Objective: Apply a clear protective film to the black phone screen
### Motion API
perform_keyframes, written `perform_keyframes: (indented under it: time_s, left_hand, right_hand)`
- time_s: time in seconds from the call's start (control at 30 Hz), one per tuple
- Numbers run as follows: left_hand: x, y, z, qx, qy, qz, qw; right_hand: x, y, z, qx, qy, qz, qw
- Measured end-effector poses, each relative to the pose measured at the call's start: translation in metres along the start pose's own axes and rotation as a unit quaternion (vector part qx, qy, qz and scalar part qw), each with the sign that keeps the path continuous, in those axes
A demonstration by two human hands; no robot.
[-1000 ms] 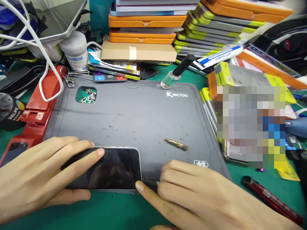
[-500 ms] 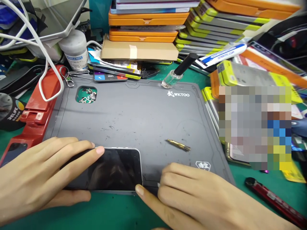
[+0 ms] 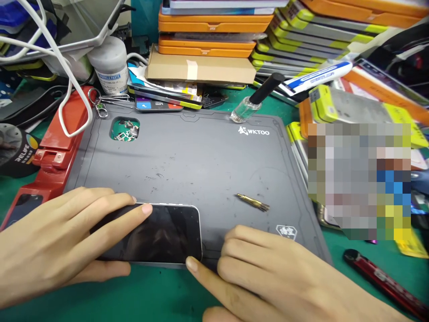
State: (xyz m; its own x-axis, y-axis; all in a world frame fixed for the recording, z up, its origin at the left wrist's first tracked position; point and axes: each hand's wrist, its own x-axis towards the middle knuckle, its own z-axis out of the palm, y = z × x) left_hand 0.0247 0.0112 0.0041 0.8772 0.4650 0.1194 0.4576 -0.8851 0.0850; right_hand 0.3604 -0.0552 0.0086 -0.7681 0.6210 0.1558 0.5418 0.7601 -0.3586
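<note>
A smartphone [image 3: 164,237] with a dark, reflective screen and a silver frame lies face up at the near edge of a grey work mat [image 3: 204,161]. My left hand [image 3: 70,241] grips its left part, fingers across the screen and far edge, thumb along the near side. With the index finger stretched out, my right hand [image 3: 264,277] touches the phone's near right corner. Its other fingers are curled, and nothing shows in them. A small gold-coloured brush [image 3: 253,202] rests on the mat beyond my right hand.
A clear bottle with a black cap [image 3: 248,105] leans at the mat's far edge. Small metal parts [image 3: 125,132] lie in the mat's cutout. A red clamp-like tool [image 3: 63,138] lines the left side, a dark red tool [image 3: 382,279] the right. Stacked boxes [image 3: 214,24] stand behind.
My right index fingertip has slid slightly left along the phone's near edge, away from the corner. My left hand keeps its hold. The whole view has shifted a little.
</note>
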Motion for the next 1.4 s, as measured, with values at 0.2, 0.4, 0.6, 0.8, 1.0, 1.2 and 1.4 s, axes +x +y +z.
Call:
perform_keyframes:
  time_s: [0.2, 0.4, 0.6, 0.8, 1.0, 1.2, 1.4]
  left_hand:
    - [0.0, 0.001, 0.001, -0.001, 0.004, -0.004, 1.0]
    - [-0.001, 0.001, 0.002, 0.007, -0.004, 0.003, 1.0]
    - [0.002, 0.0, 0.0, -0.001, -0.012, 0.005, 1.0]
    - [0.009, 0.002, -0.007, -0.012, -0.009, 0.009, 1.0]
    - [0.01, 0.004, -0.008, -0.02, -0.02, -0.004, 1.0]
    - [0.009, 0.003, -0.005, -0.038, -0.035, -0.008, 0.999]
    - [0.009, -0.003, -0.004, -0.109, -0.034, -0.023, 0.993]
  right_hand:
    - [0.001, -0.001, 0.006, 0.001, 0.01, -0.012, 1.0]
    - [0.007, -0.002, 0.004, 0.006, 0.002, -0.015, 1.0]
    - [0.009, 0.002, 0.008, 0.013, 0.001, -0.029, 0.999]
    - [0.013, 0.006, 0.016, 0.029, 0.041, -0.053, 0.997]
    - [0.022, 0.018, 0.017, 0.037, 0.076, -0.07, 0.994]
    - [0.025, 0.028, 0.02, -0.012, 0.092, -0.039, 0.995]
    - [0.031, 0.031, 0.029, -0.007, 0.097, 0.02, 0.995]
